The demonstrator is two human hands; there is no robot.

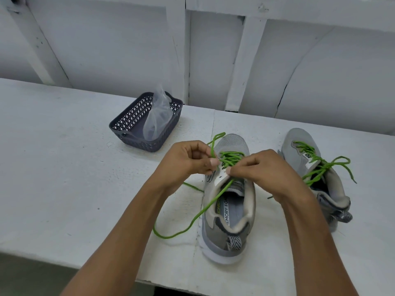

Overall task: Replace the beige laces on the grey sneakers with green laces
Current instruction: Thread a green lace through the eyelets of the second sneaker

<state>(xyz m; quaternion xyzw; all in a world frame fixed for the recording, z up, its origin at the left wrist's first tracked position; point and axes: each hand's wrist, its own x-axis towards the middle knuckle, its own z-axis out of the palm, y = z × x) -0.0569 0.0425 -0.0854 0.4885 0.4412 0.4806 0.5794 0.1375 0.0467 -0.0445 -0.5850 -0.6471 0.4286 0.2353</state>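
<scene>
A grey sneaker (229, 218) stands in front of me, toe pointing away, threaded with a green lace (232, 157). My left hand (188, 160) pinches a loop of that lace at the shoe's upper left eyelets. My right hand (263, 169) pinches the lace at the tongue. One long lace end (192, 221) trails down across the shoe's opening onto the table and curls left. The second grey sneaker (307, 159) stands to the right, with its green lace (324, 167) threaded and loose loops hanging off its side.
A dark lattice basket (128, 122) holding a clear plastic bag (158, 116) sits at the back left of the white table (64, 167). A white panelled wall rises behind. The table's front edge runs close under my forearms.
</scene>
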